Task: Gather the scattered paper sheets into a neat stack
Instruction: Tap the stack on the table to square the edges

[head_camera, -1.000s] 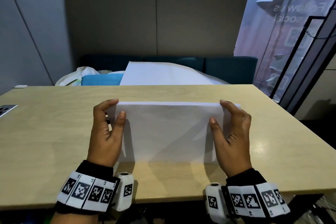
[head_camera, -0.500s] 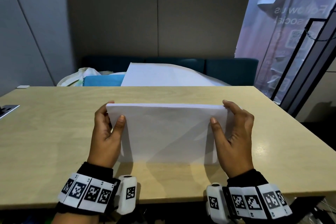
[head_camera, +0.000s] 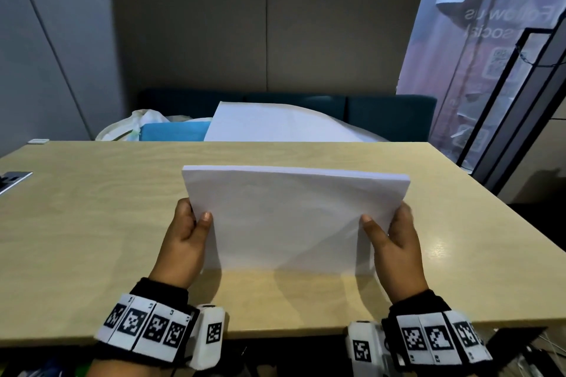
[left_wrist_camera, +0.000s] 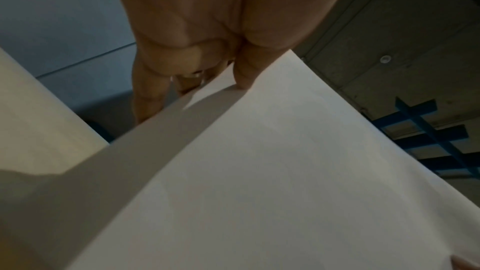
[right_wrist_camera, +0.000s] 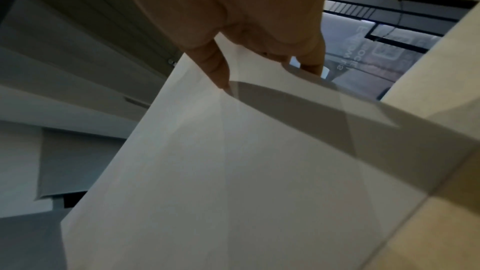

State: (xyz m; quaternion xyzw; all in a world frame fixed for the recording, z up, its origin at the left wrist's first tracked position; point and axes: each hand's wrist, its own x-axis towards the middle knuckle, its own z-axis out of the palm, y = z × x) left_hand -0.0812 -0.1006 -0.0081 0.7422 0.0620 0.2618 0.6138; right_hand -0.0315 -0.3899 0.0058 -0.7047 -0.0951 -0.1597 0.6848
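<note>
A stack of white paper sheets (head_camera: 288,220) stands on its lower edge on the wooden table (head_camera: 92,239), tilted toward me with its edges lined up. My left hand (head_camera: 186,239) grips the stack's left side, thumb on the near face and fingers behind. My right hand (head_camera: 395,239) grips the right side the same way. In the left wrist view the thumb (left_wrist_camera: 246,77) presses on the paper (left_wrist_camera: 259,182). In the right wrist view the thumb (right_wrist_camera: 218,71) lies on the sheet (right_wrist_camera: 233,171) with the fingers behind it.
Beyond the table's far edge lie a large white sheet (head_camera: 275,125), a blue item (head_camera: 171,131) and a white bag (head_camera: 134,122) on a dark sofa. A grey device (head_camera: 12,180) sits at the table's left edge. A black frame (head_camera: 520,101) stands at the right.
Both hands have slid down the sides of the stack, from the top corners to about mid-height. The stack's top edge now stands free and higher in view.
</note>
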